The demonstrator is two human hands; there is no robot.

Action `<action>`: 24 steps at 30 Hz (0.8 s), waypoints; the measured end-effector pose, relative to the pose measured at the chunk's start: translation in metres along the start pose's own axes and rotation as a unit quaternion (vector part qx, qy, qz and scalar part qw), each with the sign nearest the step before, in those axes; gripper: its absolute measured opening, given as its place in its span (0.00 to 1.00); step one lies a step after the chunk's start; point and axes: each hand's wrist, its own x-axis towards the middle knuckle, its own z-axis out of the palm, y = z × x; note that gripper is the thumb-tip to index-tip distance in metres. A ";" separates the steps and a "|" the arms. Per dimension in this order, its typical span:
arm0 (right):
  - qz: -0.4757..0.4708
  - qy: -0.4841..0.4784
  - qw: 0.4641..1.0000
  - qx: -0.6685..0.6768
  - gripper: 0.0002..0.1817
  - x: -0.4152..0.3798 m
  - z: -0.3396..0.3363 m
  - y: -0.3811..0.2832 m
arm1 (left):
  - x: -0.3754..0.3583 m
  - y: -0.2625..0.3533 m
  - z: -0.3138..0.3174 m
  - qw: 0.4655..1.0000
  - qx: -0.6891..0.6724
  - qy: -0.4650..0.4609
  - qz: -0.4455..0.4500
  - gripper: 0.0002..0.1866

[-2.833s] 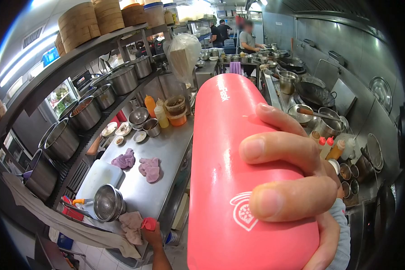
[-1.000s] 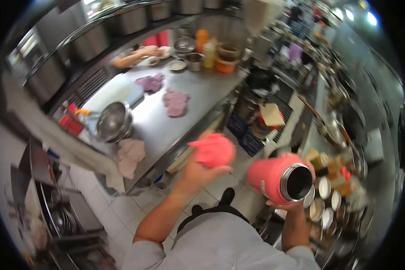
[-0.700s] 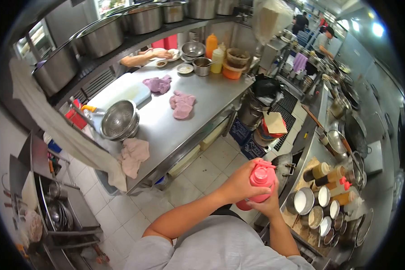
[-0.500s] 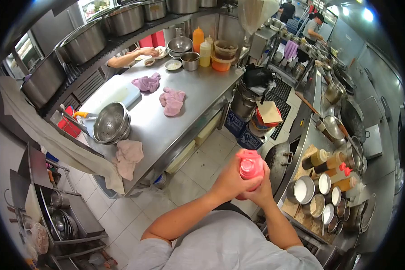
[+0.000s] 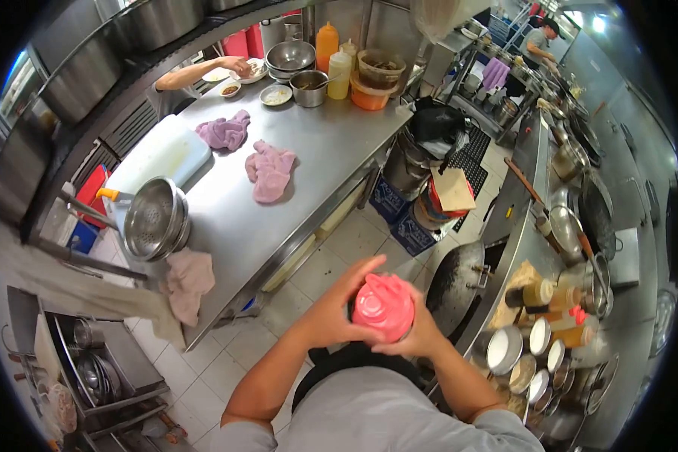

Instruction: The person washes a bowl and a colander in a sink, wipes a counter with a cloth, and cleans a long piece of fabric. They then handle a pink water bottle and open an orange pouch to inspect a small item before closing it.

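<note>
Both my hands are around a bottle with a pink-red top (image 5: 384,307), held in front of my body above the floor. Its rounded lid, with a raised loop or spout, faces up at me, and the lower body is mostly hidden. My left hand (image 5: 337,305) presses its left side, with the thumb low and the fingers reaching past the far side. My right hand (image 5: 418,335) wraps the right and near side. The steel worktable (image 5: 226,203) stands ahead to the left, apart from my hands.
On the worktable lie pink cloths (image 5: 270,172), a colander (image 5: 154,222) and a white cutting board (image 5: 154,162). A person's hand (image 5: 237,66) works over bowls beyond. A wok (image 5: 456,290) and sauce pots (image 5: 505,350) are at right. Another person (image 5: 539,47) stands farther back.
The bottle has come nearer my body and left, its top now tipped toward me. My left fingers have spread out along its side. My view has shifted slightly.
</note>
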 end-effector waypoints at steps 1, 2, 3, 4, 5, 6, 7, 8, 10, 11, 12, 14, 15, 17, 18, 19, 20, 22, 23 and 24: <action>0.007 -0.004 1.000 0.011 0.63 0.013 -0.005 0.005 | 0.005 -0.009 -0.006 0.996 -0.083 0.014 -0.023 0.50; 0.014 -0.001 0.999 0.035 0.62 0.025 -0.009 0.016 | 0.012 -0.026 -0.013 0.990 -0.119 0.077 -0.007 0.41; 0.021 0.003 0.998 0.059 0.62 0.036 -0.013 0.029 | 0.020 -0.038 -0.019 0.984 -0.088 0.156 -0.011 0.39; 0.028 0.007 0.996 0.083 0.61 0.050 -0.018 0.041 | 0.030 -0.049 -0.025 0.971 -0.058 0.232 -0.017 0.37; 0.035 -0.007 0.997 0.070 0.61 0.066 -0.025 0.048 | 0.038 -0.061 -0.028 0.951 -0.028 0.308 -0.024 0.34; 0.041 -0.020 0.997 0.057 0.60 0.082 -0.032 0.053 | 0.047 -0.071 -0.030 0.945 0.006 0.328 -0.004 0.33; 0.048 -0.032 0.997 0.045 0.59 0.098 -0.038 0.060 | 0.054 -0.080 -0.031 0.937 0.039 0.345 0.014 0.32; 0.049 -0.046 0.998 0.017 0.65 0.114 -0.043 0.070 | 0.061 -0.086 -0.031 0.929 0.073 0.362 0.032 0.30; 0.094 -0.032 0.994 0.033 0.64 0.138 -0.052 0.089 | 0.083 -0.084 -0.027 0.944 0.186 0.272 0.022 0.37; 0.116 -0.026 0.992 0.041 0.63 0.151 -0.057 0.096 | 0.100 -0.080 -0.023 0.947 0.179 0.268 0.003 0.41; 0.136 -0.005 0.990 0.035 0.53 0.164 -0.062 0.098 | 0.120 -0.070 -0.015 0.949 0.172 0.264 -0.017 0.45; 0.166 -0.002 0.986 0.019 0.52 0.185 -0.074 0.103 | 0.150 -0.075 -0.012 0.951 0.157 0.260 -0.052 0.54; 0.180 0.000 0.984 0.011 0.51 0.194 -0.079 0.106 | 0.163 -0.081 -0.014 0.952 0.150 0.260 -0.064 0.59; 0.142 -0.026 0.989 -0.020 0.53 0.203 -0.091 0.124 | 0.183 -0.088 -0.021 0.952 0.153 0.254 -0.075 0.65; 0.114 -0.034 0.992 -0.027 0.54 0.206 -0.097 0.131 | 0.194 -0.088 -0.026 0.952 0.163 0.249 -0.073 0.66; 0.086 -0.042 0.995 -0.033 0.55 0.210 -0.104 0.135 | 0.204 -0.088 -0.031 0.951 0.175 0.245 -0.073 0.68; 0.101 -0.072 0.992 -0.024 0.56 0.215 -0.113 0.135 | 0.212 -0.089 -0.037 0.960 0.159 0.226 -0.048 0.68; 0.130 -0.133 0.983 -0.003 0.58 0.230 -0.131 0.120 | 0.222 -0.090 -0.053 0.973 0.130 0.189 0.000 0.67; 0.123 -0.143 0.982 0.026 0.59 0.235 -0.135 0.113 | 0.226 -0.086 -0.066 0.980 0.111 0.166 0.013 0.65; 0.116 -0.153 0.980 0.055 0.59 0.240 -0.139 0.107 | 0.229 -0.080 -0.081 0.985 0.092 0.142 0.026 0.62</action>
